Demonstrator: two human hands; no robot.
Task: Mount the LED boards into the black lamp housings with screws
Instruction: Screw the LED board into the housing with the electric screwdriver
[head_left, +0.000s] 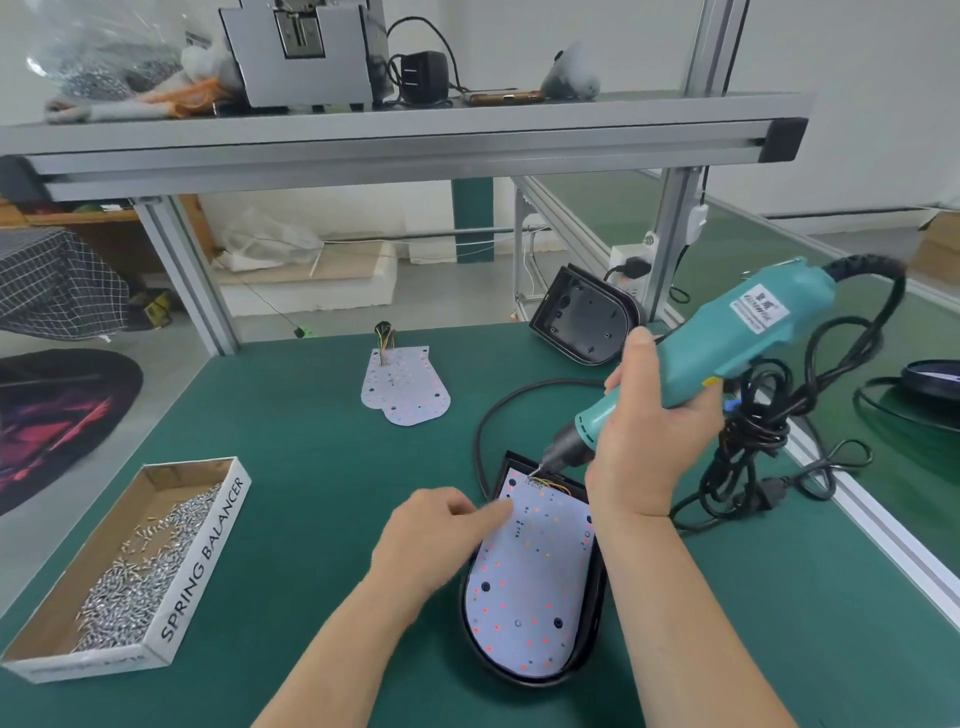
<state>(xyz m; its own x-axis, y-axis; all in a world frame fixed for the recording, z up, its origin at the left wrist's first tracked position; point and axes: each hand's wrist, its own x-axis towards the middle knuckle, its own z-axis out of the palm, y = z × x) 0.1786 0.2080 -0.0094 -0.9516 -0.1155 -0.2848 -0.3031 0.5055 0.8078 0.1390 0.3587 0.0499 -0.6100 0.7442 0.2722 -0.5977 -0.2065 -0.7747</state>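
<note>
Near mat (291, 467) front edge, right hand (649, 431) grips screwdriver (727, 343), left hand (431, 540) forefinger presses LED board (524, 587) left edge

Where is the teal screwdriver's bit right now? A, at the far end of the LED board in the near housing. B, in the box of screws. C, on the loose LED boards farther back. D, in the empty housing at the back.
A: the right hand holds the screwdriver with its bit down at the far end of the LED board seated in the black housing.
</note>
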